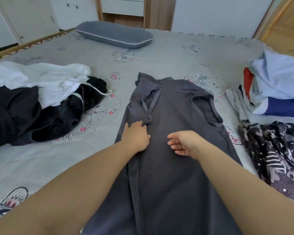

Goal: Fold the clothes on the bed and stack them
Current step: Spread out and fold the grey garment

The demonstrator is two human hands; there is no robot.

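A long dark grey sleeveless garment (pixel 173 112) lies lengthwise down the middle of the bed, its neck end away from me and its left side folded inward. My left hand (pixel 137 134) lies on the garment's left part, fingers at the end of the folded strap. My right hand (pixel 185 143) hovers just over the middle of the garment, fingers loosely spread and holding nothing. A heap of white and black clothes (pixel 41 99) sits at the left.
The bed sheet (pixel 168 58) is pale grey with pink heart prints. A grey pillow (pixel 114 33) lies at the far edge. At the right are a pile of light blue, red and dark blue cloth (pixel 278 85) and a dark patterned garment (pixel 278 153).
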